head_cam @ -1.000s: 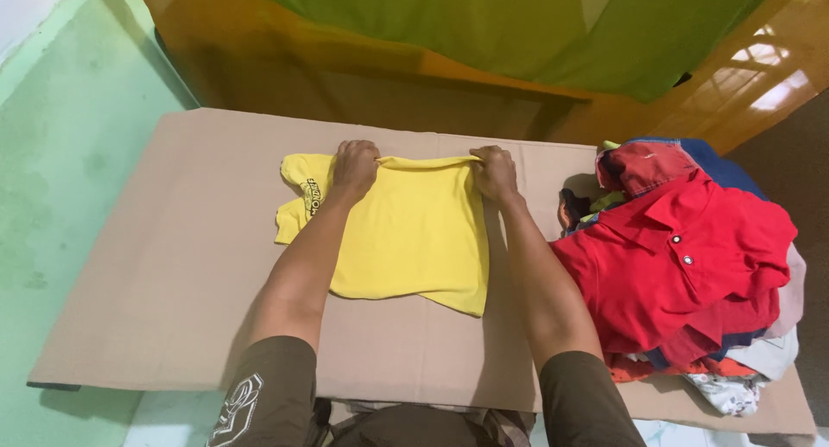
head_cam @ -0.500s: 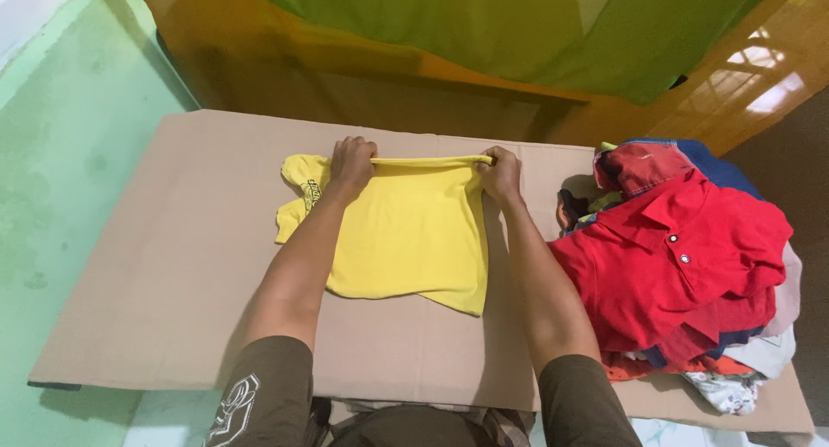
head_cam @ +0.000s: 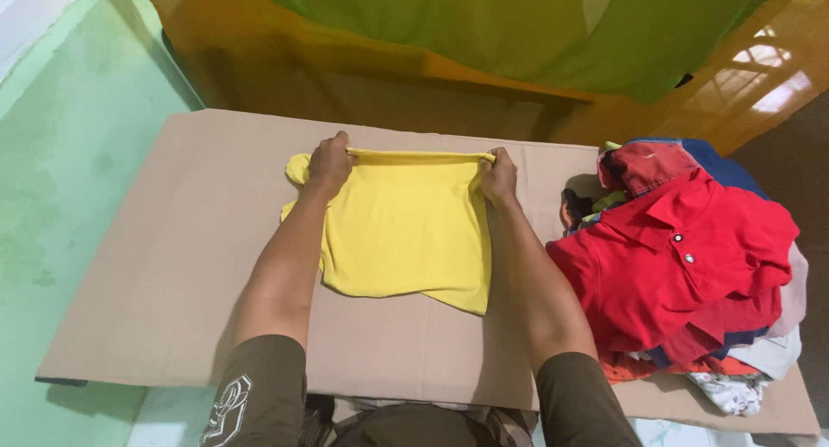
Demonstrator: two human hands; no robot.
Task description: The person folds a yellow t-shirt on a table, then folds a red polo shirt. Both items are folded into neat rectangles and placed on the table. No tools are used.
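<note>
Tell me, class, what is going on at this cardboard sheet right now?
A person leans over a cardboard sheet on the floor. Both hands pinch the far edge of a yellow shirt lying flat on it: the left hand at the left corner, the right hand at the right, the edge taut between them. A pile of clothes, topped by a red shirt, sits to the right.

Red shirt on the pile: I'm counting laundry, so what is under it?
Under the red shirt show edges of blue, orange, white and patterned clothes; how many more lie beneath is hidden.
</note>
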